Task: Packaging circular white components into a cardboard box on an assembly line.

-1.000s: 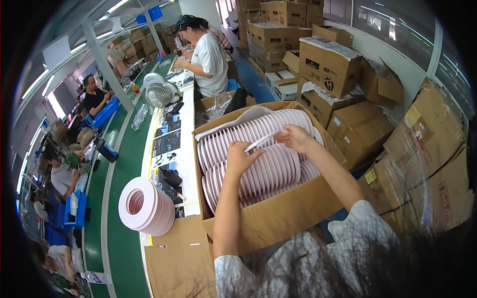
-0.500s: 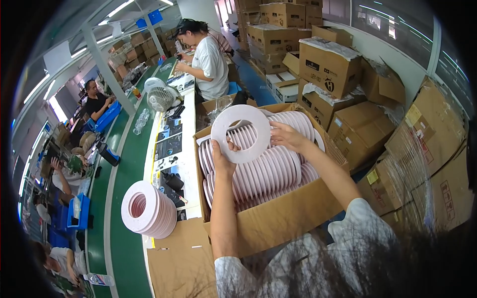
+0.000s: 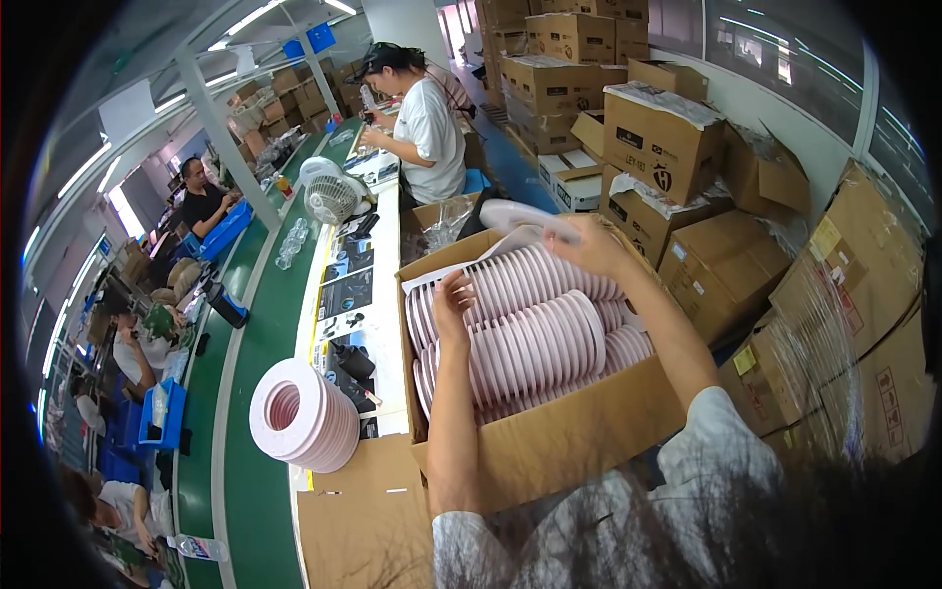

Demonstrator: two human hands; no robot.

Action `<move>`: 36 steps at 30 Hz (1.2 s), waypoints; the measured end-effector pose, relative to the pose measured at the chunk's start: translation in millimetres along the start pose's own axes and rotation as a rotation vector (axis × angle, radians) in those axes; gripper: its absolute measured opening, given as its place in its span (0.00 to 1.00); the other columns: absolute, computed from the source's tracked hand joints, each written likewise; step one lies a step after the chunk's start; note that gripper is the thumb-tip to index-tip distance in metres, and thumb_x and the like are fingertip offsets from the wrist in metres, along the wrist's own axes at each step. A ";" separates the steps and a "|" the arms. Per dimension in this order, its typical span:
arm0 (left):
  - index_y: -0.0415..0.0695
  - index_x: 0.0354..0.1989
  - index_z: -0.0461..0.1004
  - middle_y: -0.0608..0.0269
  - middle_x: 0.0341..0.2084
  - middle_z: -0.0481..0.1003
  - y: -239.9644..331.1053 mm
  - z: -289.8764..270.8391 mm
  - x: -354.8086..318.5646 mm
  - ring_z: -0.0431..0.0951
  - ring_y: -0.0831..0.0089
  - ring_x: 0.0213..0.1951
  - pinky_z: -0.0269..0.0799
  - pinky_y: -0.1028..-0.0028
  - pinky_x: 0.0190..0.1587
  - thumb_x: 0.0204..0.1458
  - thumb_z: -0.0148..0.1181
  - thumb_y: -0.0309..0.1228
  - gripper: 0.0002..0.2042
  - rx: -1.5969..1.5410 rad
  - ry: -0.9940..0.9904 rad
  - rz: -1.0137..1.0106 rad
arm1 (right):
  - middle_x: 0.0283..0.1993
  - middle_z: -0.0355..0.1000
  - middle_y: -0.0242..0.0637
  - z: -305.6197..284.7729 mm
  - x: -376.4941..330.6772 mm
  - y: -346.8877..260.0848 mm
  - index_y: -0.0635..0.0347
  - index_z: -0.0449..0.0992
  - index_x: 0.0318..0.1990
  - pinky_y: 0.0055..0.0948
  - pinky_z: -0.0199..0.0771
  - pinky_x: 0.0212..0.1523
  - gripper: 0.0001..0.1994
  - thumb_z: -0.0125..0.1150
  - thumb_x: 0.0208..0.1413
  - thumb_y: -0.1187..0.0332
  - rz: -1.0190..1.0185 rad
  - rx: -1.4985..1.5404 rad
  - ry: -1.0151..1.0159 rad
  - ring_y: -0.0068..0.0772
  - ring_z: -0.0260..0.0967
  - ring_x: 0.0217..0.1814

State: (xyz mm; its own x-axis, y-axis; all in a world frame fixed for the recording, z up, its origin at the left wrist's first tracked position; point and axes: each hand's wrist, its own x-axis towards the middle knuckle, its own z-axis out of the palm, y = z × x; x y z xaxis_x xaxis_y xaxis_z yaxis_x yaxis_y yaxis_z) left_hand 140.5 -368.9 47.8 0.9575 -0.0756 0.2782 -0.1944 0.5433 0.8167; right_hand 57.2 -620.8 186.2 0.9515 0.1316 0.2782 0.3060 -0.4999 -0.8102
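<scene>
Currently, one pale ring (image 3: 518,217), blurred, is sitting in the right grip (image 3: 593,247), which is holding its right side above the carton (image 3: 574,422). Below, packed rings (image 3: 535,348) are filling it; the left grip (image 3: 452,306) is hovering loosely parted over them, and a ring stack (image 3: 319,424) is standing farther left.

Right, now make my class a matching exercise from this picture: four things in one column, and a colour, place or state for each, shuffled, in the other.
1. Right hand
2. Left hand
3. Fan
4. Ring stack

A. White, with a round grille
B. Over the packed rings, holding nothing
C. Pinkish, left of the cardboard box
D. Gripping a single ring

Pairs: 1-D, 2-B, 3-A, 4-C
</scene>
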 end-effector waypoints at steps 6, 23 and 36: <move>0.41 0.44 0.74 0.66 0.28 0.73 -4.6 -8.1 3.2 0.69 0.80 0.26 0.65 0.78 0.29 0.63 0.36 0.44 0.22 0.084 0.054 -0.068 | 0.38 0.75 0.47 -4.6 30.4 83.6 0.60 0.75 0.41 0.43 0.72 0.44 0.15 0.62 0.41 0.73 -0.665 -0.719 0.513 0.52 0.72 0.41; 0.41 0.43 0.76 0.58 0.30 0.77 -5.6 6.0 -7.7 0.72 0.73 0.29 0.68 0.73 0.33 0.62 0.37 0.43 0.22 0.635 -0.020 -0.021 | 0.47 0.74 0.53 -28.7 31.9 180.6 0.55 0.78 0.42 0.45 0.68 0.53 0.17 0.55 0.42 0.79 -0.027 -0.935 -0.189 0.52 0.70 0.52; 0.38 0.35 0.75 0.50 0.31 0.76 -20.3 36.5 -13.6 0.76 0.55 0.34 0.71 0.64 0.40 0.49 0.57 0.30 0.09 1.088 -0.195 0.484 | 0.40 0.73 0.36 166.8 127.0 -77.0 0.57 0.73 0.43 0.40 0.77 0.46 0.19 0.42 0.65 0.53 0.150 0.949 -0.369 0.32 0.74 0.41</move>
State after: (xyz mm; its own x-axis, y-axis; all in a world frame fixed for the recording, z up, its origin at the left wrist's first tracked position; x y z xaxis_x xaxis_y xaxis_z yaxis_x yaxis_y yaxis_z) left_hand 123.7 -409.4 45.9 0.7056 -0.2349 0.6686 -0.6921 -0.4314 0.5788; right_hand 159.9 -422.8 197.8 0.8837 0.4584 0.0950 -0.0693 0.3289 -0.9418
